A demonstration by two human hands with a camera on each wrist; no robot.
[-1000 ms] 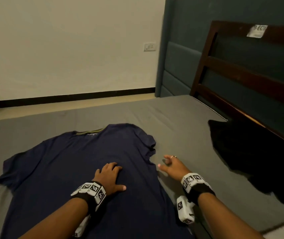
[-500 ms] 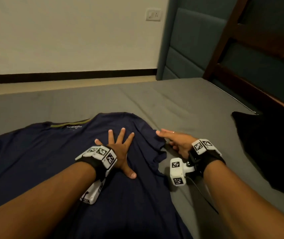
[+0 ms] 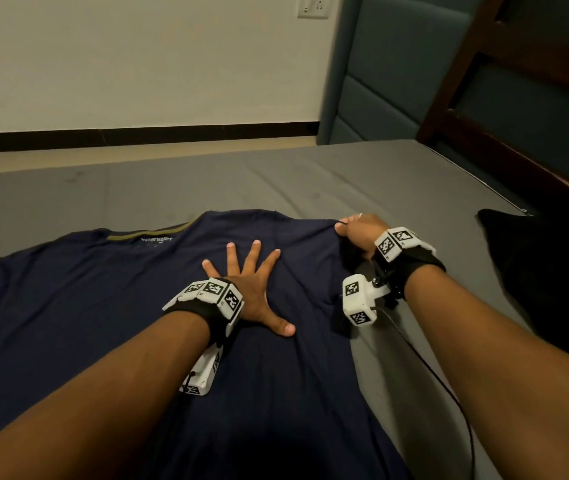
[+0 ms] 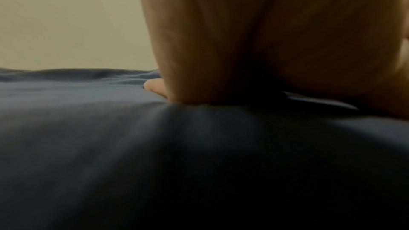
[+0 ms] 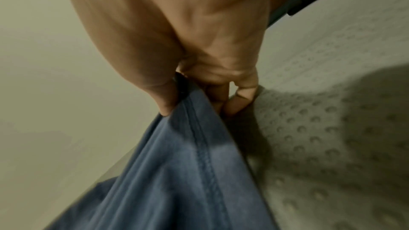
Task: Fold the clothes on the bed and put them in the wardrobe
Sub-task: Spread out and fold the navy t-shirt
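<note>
Navy T-shirt (image 3: 86, 306): spread flat on grey bed (image 3: 310, 178), collar w/ olive band toward far wall.
L hand (image 3: 252, 292): flat on shirt's middle, fingers straight & splayed, palm pressing fabric; grip apart, nothing held.
R hand (image 3: 359, 233): at shirt's R sleeve edge, thumb & fingers pinching hem (image 5: 199, 128); grip clamped on shirt, fabric lifted off bed there.
Black garment (image 3: 535, 271): on bed at R, near wooden frame (image 3: 504, 147), well apart from shirt.
Wrist units w/ marker tags on both arms.
</note>
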